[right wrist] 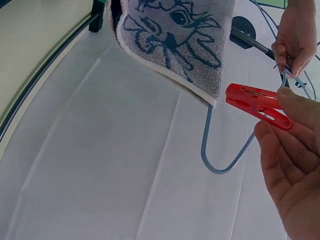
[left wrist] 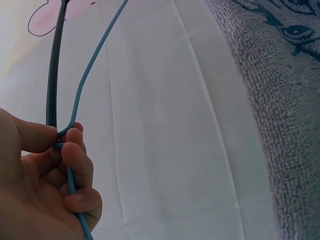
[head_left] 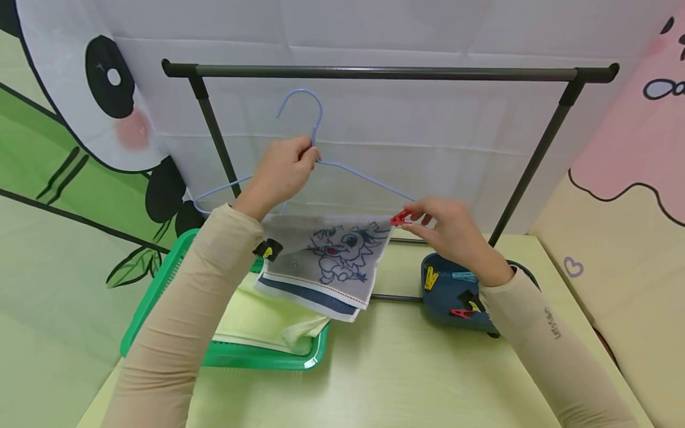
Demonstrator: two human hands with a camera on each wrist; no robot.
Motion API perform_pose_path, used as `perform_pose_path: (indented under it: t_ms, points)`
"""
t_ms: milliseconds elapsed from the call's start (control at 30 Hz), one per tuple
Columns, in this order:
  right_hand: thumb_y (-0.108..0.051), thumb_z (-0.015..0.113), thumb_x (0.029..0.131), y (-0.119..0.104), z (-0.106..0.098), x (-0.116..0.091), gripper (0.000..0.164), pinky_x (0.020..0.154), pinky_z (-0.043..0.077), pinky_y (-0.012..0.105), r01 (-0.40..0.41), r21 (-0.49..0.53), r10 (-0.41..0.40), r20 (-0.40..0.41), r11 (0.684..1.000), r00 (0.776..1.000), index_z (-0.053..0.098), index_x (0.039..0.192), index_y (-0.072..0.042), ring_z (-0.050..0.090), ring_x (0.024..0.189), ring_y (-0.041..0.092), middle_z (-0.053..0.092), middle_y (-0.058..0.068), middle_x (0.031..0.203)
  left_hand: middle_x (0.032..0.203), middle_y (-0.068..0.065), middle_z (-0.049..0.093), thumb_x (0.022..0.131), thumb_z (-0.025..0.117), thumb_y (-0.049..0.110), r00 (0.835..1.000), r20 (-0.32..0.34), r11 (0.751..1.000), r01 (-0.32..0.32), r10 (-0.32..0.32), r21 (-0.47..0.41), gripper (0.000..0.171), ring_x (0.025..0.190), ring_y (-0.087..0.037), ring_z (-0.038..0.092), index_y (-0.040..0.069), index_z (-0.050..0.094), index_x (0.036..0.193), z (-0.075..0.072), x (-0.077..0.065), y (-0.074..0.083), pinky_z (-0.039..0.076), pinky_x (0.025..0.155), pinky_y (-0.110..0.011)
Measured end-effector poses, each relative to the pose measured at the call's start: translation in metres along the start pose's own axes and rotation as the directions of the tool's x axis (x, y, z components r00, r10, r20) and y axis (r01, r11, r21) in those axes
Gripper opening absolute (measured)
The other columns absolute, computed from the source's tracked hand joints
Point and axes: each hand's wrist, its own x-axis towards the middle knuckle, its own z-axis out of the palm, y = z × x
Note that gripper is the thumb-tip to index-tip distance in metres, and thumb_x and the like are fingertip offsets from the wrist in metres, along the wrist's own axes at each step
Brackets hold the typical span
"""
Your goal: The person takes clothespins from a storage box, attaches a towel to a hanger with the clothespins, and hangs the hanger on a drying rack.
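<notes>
Sleeves (head_left: 176,303) fg; L grip (head_left: 282,174) holds hanger (head_left: 369,178), R grip (head_left: 449,229) pinches peg (right wrist: 246,102) nr towel (head_left: 316,261).

Arms (head_left: 176,315) forward; left fingers (left wrist: 78,162) curled, right fingers (right wrist: 271,155) pinching.

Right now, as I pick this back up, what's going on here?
A person's left hand grips a blue hanger just below its hook; a gray towel hangs on it. The right hand pinches a red clothespin close to the towel's edge, apparently not clipped on. The hanger isn't hooked on the rack's bar. A yellow-green cloth lies in the green basket.
</notes>
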Motion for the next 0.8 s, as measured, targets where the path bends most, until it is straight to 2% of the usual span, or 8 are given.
perform_pose_path:
  t_ms: [167,600,800]
  points:
    - [-0.009,0.079,0.076,0.0,0.003,0.0,0.026,0.054,0.046,0.028,0.0,0.015,0.0,0.005,1.0,1.0,0.069,0.098,0.0,0.061,0.069,0.015,0.068,0.007,0.085,0.074,-0.008,0.053,0.101,0.039,0.02,1.0,0.024,1.0,0.006,-0.006,-0.012,0.027,0.057,-0.022,0.041,0.006,0.062,0.093,0.006,0.0,-0.003,0.033,0.053,-0.032]
    - [-0.005,0.075,0.08,-0.003,0.008,0.006,0.013,0.052,0.044,0.026,-0.001,0.03,-0.001,0.037,1.0,0.999,0.071,0.092,-0.003,0.062,0.068,0.013,0.069,0.006,0.085,0.074,-0.008,0.054,0.101,0.039,0.018,0.999,0.037,1.0,-0.002,0.003,-0.024,0.026,0.058,-0.022,0.041,0.005,0.061,0.094,0.011,-0.002,-0.003,0.033,0.054,-0.031]
    - [-0.004,0.074,0.08,0.0,0.012,0.008,0.013,0.052,0.043,0.027,-0.049,0.058,0.047,0.042,0.997,0.998,0.071,0.093,-0.002,0.061,0.067,0.012,0.069,0.005,0.083,0.075,-0.008,0.054,0.101,0.039,0.018,0.999,0.036,1.0,-0.013,0.014,-0.029,0.027,0.058,-0.023,0.041,0.005,0.062,0.095,0.011,-0.001,-0.003,0.033,0.054,-0.032]
